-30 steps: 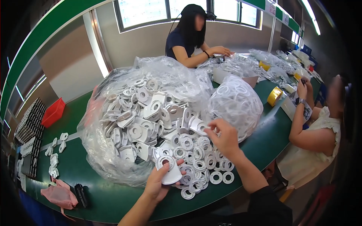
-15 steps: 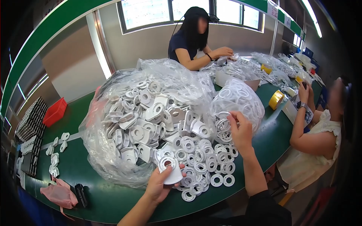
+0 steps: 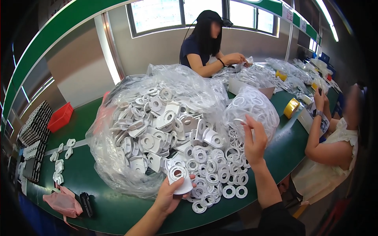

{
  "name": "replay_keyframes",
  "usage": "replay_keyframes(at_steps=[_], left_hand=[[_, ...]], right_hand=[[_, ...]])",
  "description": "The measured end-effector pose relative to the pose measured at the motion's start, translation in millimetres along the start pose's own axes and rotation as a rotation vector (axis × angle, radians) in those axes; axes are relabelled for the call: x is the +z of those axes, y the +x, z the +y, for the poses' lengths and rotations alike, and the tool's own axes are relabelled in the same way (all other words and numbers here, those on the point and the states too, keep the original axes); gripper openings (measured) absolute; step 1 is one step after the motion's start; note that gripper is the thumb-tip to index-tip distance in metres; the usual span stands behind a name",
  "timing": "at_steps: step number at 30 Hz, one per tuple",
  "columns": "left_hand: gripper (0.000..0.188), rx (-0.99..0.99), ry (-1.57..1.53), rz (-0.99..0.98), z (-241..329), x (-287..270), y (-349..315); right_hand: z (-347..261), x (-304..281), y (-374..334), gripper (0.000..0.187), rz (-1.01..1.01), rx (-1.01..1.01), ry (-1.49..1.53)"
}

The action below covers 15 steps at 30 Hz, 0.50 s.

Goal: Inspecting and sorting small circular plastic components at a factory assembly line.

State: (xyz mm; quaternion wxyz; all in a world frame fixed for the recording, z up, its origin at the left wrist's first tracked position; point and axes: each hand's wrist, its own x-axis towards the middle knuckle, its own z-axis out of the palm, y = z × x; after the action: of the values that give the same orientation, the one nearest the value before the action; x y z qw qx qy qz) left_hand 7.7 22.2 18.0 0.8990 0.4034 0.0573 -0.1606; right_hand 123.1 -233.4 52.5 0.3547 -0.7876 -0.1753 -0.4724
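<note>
My left hand [image 3: 170, 196] holds a white plastic plate with a round hole [image 3: 179, 177] at the near edge of the green table [image 3: 94, 204]. My right hand [image 3: 254, 141] is raised against a clear bag of white rings [image 3: 252, 108], with its fingertips pinching one thin white ring [image 3: 239, 121]. Between the two hands lies a loose heap of white rings [image 3: 212, 173]. A large open clear bag of white plates [image 3: 153, 126] spreads to the left of the heap.
A person in a dark top [image 3: 204, 43] works at the far side, and another person in a pale top [image 3: 334, 145] sits at the right. Yellow tape roll [image 3: 291, 107], red bin [image 3: 60, 117], pink pouch [image 3: 63, 202] and white parts [image 3: 59, 165] sit on the table.
My right hand rose from the loose ring heap up to the bag of rings on the right and now pinches a ring. My left hand kept hold of the plate.
</note>
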Motion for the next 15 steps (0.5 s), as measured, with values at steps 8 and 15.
replay_keyframes(at_steps=[8, 15], left_hand=[[0.045, 0.073, 0.100, 0.055, 0, 7, -1], [0.037, 0.245, 0.188, 0.195, -8, 9, -3]], right_hand=[[-65, 19, -38, 0.023, -0.698, 0.044, 0.672], [-92, 21, -55, 0.036, -0.802, 0.547, 0.869]])
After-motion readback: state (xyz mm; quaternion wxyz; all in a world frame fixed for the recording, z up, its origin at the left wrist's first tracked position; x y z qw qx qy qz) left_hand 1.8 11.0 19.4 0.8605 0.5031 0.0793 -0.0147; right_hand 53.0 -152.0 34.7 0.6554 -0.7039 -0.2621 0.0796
